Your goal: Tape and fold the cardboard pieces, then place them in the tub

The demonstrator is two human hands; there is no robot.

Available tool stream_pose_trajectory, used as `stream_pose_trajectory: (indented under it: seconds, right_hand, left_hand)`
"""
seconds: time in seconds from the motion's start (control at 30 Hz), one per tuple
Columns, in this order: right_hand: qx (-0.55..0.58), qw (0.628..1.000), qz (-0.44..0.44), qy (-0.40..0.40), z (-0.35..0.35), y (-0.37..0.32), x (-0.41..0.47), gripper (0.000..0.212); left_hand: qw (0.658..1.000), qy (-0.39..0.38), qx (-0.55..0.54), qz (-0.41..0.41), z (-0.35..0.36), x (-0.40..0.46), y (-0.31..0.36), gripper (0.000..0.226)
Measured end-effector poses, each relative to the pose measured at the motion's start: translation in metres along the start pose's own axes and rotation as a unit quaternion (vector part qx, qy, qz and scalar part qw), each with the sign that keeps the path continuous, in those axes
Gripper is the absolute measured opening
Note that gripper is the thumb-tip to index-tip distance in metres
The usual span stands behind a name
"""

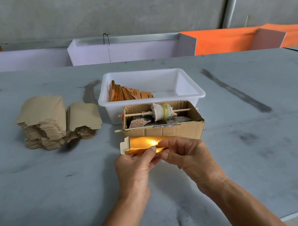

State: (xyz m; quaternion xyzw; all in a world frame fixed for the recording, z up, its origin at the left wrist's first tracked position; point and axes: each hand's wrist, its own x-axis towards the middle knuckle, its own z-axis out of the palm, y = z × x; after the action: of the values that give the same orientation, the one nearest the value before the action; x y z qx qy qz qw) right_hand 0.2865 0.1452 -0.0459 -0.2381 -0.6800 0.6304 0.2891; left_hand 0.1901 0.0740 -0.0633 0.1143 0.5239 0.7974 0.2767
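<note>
A gold-faced cardboard piece (141,145) lies with its long axis running left to right, held just above the table (58,185) in front of the tape box (163,124). The left hand (133,166) pinches its near edge; the right hand (186,154) pinches the same edge beside it, apparently pressing tape or a fold. The white tub (189,90) waits directly beyond, slightly nearer the right hand.
</note>
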Motion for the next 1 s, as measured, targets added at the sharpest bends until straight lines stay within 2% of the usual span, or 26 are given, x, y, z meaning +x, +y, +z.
stream_pose_trajectory:
  seconds: [1.0]
  right_hand:
    - [-0.028, 0.997, 0.075, 0.008, 0.002, -0.012, 0.004, 0.023]
  left_hand:
    - [1.000, -0.004, -0.029, -0.004, -0.001, -0.001, 0.000, 0.020]
